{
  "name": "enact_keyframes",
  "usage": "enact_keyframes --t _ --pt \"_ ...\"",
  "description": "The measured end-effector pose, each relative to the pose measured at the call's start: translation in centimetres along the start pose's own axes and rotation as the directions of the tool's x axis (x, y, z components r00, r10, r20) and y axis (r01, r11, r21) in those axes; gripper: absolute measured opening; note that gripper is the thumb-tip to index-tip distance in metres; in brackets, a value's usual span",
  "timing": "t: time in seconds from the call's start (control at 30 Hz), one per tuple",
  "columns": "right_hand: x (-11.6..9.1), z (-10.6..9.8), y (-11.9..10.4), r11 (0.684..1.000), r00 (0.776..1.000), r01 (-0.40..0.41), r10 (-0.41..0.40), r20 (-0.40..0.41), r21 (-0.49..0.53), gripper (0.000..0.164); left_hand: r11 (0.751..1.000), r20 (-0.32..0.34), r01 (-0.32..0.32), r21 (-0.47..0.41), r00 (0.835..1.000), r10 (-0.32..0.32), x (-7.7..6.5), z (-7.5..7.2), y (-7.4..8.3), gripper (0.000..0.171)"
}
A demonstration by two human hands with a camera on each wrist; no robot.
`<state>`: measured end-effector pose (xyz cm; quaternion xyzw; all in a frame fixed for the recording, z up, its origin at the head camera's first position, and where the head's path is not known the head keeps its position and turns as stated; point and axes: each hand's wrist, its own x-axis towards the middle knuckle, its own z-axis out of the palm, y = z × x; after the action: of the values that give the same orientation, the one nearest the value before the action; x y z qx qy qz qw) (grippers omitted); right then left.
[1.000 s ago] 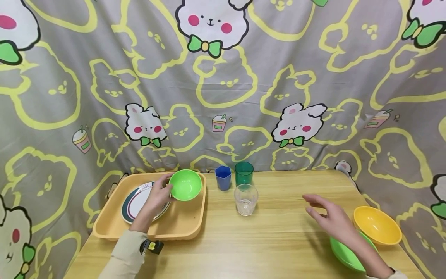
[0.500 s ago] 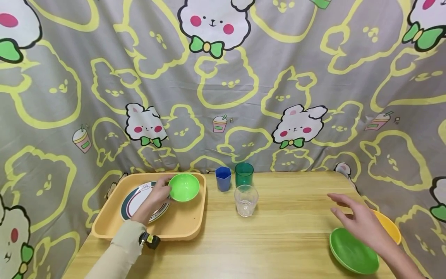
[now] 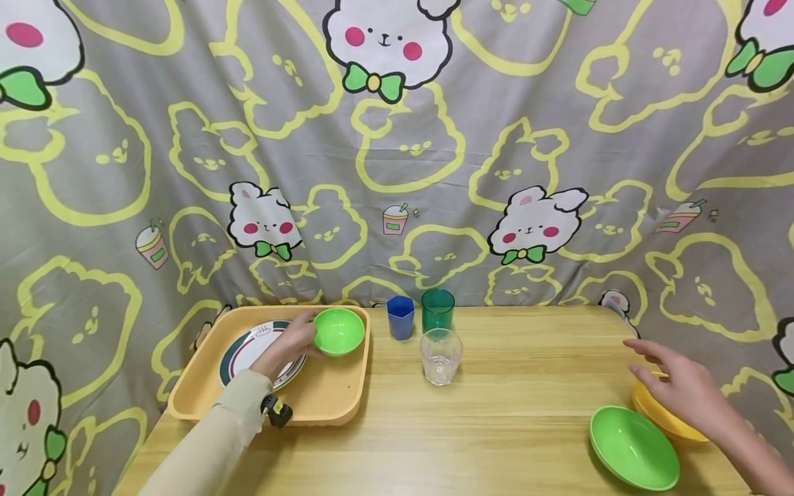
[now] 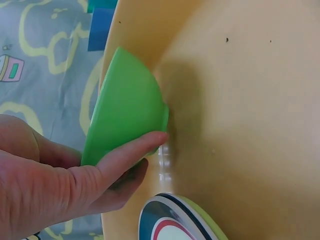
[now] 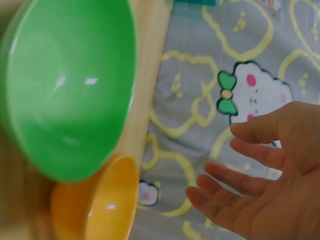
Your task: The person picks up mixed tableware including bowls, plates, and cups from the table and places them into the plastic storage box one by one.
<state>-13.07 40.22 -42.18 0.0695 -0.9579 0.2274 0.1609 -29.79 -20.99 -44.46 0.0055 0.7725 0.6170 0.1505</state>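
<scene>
My left hand (image 3: 299,336) grips a small green bowl (image 3: 338,332) by its near side, over the right part of the orange tray (image 3: 338,393). The left wrist view has the bowl (image 4: 127,102) between thumb and fingers, casting a shadow on the tray. A white plate (image 3: 251,353) with a dark green and red rim lies in the tray, partly behind my left arm. My right hand (image 3: 685,389) hovers above the yellow bowl (image 3: 666,417), fingers spread and holding nothing. A larger green bowl (image 3: 634,448) lies just in front of the yellow one.
Mid-table stand a blue cup (image 3: 400,318), a teal cup (image 3: 438,311) and a clear glass (image 3: 441,359), to the right of the tray. A patterned curtain (image 3: 428,172) hangs along the table's back edge.
The small green bowl has come down lower into the tray with my left hand. My right hand has moved right, from over the larger green bowl to over the yellow bowl.
</scene>
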Motion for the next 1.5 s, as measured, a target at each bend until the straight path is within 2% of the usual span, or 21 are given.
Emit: enact_keyframes --t 0.23,0.4,0.63,0.93,1.3,1.5 --pt "-0.5 -0.6 2.3 0.995 0.993 -0.093 0.096 0.068 -0.04 0.041 0.998 0.026 0.042 0.037 0.999 -0.043 0.4 -0.1 0.2 0.061" --pt "-0.6 -0.6 3.5 0.992 0.992 -0.104 0.108 0.066 -0.065 0.04 0.997 0.02 0.07 0.033 0.997 -0.071 0.5 -0.1 0.1 0.06" --pt "-0.9 -0.6 5.2 0.986 0.983 -0.129 0.141 0.114 -0.109 0.04 0.995 0.039 0.09 0.04 0.995 -0.092 0.9 0.0 0.2 0.058" --pt "-1.4 -0.7 7.3 0.977 0.977 -0.159 0.176 0.12 -0.139 0.037 0.995 0.053 0.089 0.043 0.994 -0.091 1.6 -0.1 0.2 0.062" --pt "-2.6 -0.2 9.6 0.977 0.982 -0.159 0.172 0.084 -0.145 0.032 0.995 0.045 0.096 0.039 0.994 -0.097 1.9 -0.2 0.2 0.063" --pt "-3.2 0.1 10.2 0.977 0.985 -0.146 0.159 0.073 -0.158 0.023 0.995 0.04 0.095 0.039 0.995 -0.097 1.9 -0.2 0.1 0.064"
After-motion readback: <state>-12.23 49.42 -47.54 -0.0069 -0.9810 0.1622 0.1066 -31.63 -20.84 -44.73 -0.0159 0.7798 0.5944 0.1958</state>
